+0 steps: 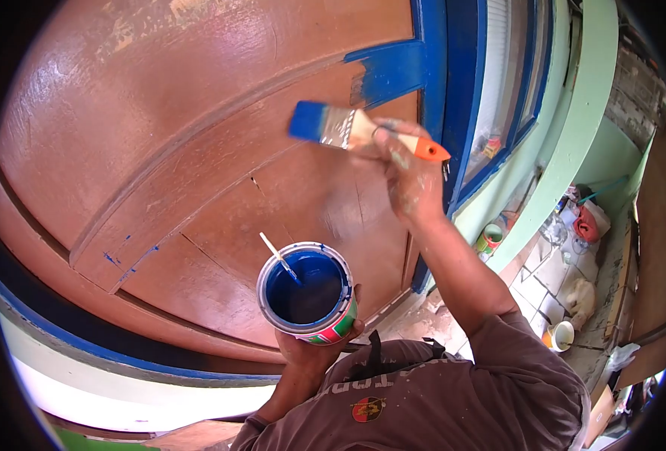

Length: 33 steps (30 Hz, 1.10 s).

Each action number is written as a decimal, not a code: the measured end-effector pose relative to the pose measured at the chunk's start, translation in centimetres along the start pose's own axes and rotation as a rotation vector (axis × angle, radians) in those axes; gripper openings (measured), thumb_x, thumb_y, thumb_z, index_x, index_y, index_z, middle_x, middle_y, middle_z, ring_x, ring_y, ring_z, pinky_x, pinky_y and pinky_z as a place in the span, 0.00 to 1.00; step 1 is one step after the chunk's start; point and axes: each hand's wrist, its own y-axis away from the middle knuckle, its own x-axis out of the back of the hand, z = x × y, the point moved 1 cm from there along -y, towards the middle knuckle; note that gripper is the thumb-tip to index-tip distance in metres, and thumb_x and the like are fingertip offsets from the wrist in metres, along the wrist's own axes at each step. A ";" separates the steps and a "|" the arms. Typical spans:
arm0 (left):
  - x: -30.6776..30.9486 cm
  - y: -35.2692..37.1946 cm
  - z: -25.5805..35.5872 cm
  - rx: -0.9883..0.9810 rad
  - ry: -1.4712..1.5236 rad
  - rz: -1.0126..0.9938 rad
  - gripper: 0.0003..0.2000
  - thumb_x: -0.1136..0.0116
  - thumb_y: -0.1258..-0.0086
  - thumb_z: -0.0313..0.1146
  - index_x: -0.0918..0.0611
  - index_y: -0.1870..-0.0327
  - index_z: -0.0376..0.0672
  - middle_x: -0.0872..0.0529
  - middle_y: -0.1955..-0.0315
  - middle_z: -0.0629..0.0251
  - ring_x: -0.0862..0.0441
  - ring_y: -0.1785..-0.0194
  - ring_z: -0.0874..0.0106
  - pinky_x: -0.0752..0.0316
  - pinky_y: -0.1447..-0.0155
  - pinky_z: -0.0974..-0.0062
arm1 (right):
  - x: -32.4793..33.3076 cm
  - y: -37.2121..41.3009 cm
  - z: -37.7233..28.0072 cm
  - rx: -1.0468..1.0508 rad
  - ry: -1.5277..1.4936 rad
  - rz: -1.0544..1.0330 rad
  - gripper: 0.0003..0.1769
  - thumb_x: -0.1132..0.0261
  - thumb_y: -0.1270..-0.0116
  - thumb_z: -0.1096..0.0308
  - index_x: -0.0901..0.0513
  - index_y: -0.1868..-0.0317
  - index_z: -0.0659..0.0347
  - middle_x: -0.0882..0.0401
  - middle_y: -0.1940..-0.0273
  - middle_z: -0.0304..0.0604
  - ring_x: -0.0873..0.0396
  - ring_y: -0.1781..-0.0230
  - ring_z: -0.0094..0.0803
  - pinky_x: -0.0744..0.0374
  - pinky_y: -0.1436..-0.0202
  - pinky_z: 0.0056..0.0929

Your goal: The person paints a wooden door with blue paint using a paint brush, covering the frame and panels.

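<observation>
My right hand (404,161) is closed round the handle of a flat paintbrush (355,129). Blue paint coats its bristles, which point left, apart from the brown wooden door (220,113). Smears of paint show on the fingers. My left hand (310,349) grips a paint can (340,327) from below and the side, in front of my chest. Inside the can is dark blue paint (306,293), and a thin white stick (279,254) leans against the rim. A patch of fresh blue (393,71) covers part of the door beside the blue frame (432,75).
A window with blue trim (498,154) and a pale green wall edge (566,165) stand to the right. On the tiled floor are a green-and-red can (490,238), a white cup (562,336), a tan animal or soft object (579,297) and a red item (586,224).
</observation>
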 end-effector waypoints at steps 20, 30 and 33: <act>1.0 1.4 -0.4 -0.101 -0.028 0.114 0.38 0.50 0.26 0.68 0.31 0.24 0.50 0.22 0.34 0.51 0.28 0.28 0.46 0.18 0.48 0.42 | 2.0 -0.8 -0.6 0.149 0.512 0.195 0.12 0.26 0.27 0.67 0.13 0.51 0.68 0.11 0.57 0.47 0.13 0.58 0.27 0.15 0.51 0.28; 1.4 1.7 -0.6 -0.081 0.007 0.068 0.41 0.50 0.29 0.72 0.31 0.23 0.51 0.23 0.32 0.51 0.33 0.25 0.47 0.19 0.46 0.39 | -0.7 2.2 1.0 0.555 0.640 -0.139 0.12 0.21 0.35 0.71 0.12 0.54 0.65 0.12 0.57 0.46 0.14 0.57 0.29 0.18 0.52 0.27; 1.9 1.6 -0.6 -0.065 0.031 0.083 0.41 0.49 0.29 0.71 0.31 0.23 0.51 0.23 0.31 0.52 0.34 0.23 0.46 0.19 0.46 0.37 | -1.1 2.3 0.9 0.585 0.599 -0.222 0.11 0.21 0.34 0.71 0.12 0.54 0.63 0.13 0.58 0.39 0.16 0.58 0.22 0.19 0.56 0.23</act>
